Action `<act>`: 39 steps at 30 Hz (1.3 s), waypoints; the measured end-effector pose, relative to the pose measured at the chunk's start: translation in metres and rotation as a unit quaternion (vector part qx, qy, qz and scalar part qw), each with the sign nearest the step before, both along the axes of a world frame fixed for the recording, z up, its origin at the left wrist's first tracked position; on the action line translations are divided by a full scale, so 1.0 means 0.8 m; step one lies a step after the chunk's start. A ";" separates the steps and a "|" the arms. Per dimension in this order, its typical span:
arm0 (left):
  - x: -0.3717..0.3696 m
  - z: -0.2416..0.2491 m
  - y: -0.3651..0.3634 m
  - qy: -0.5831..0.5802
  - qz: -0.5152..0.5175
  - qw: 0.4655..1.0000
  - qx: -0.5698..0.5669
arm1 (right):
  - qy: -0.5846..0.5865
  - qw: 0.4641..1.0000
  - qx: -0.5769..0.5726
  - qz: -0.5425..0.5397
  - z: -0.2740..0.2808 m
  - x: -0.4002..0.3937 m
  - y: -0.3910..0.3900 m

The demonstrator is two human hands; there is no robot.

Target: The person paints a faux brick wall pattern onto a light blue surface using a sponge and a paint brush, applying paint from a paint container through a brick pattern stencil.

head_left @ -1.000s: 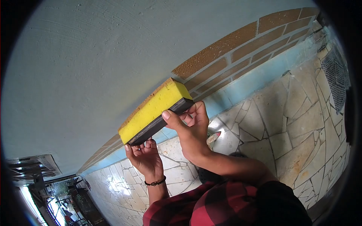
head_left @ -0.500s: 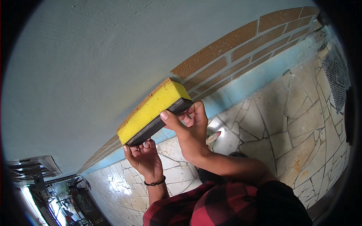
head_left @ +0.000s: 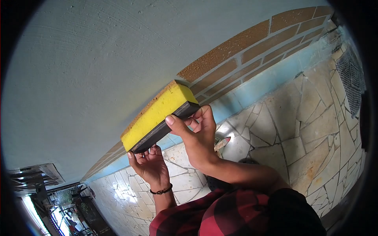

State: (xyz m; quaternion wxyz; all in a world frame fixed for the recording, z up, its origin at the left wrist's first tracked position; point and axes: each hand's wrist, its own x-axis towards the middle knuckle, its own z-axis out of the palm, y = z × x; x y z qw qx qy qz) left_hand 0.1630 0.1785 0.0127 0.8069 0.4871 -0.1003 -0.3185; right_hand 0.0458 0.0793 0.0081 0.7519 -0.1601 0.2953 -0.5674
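A yellow sponge block (head_left: 157, 112) with a dark backing is held at an angle close to the grey wall (head_left: 86, 70). Its wall-side edge is brown. My left hand (head_left: 151, 165), with a dark bracelet at the wrist, grips the lower left end, thumb on the near edge and fingers under the backing. Around the upper right end is my right hand (head_left: 199, 137), its thumb on the dark backing and its fingers curled behind. Painted brown bricks (head_left: 220, 74) with grey joints continue along the wall to the right of the block.
A light blue strip (head_left: 264, 84) runs along the wall's base. Below it lies a floor of irregular pale stones (head_left: 267, 122). A red-tipped object (head_left: 222, 144) is on the floor behind my right hand. A grey textured mat (head_left: 349, 80) lies at far right; shelves with items stand lower left.
The sponge block and both my hands have shifted very slightly left. My grip looks the same.
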 end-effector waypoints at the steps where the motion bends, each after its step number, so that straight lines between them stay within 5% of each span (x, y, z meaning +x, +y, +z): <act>1: 0.001 0.000 0.001 0.001 -0.002 1.000 0.000 | 0.000 1.000 0.000 -0.001 0.000 0.001 0.000; 39: -0.002 0.002 -0.006 0.002 -0.004 1.000 0.005 | -0.008 0.999 0.030 0.024 0.003 -0.005 -0.008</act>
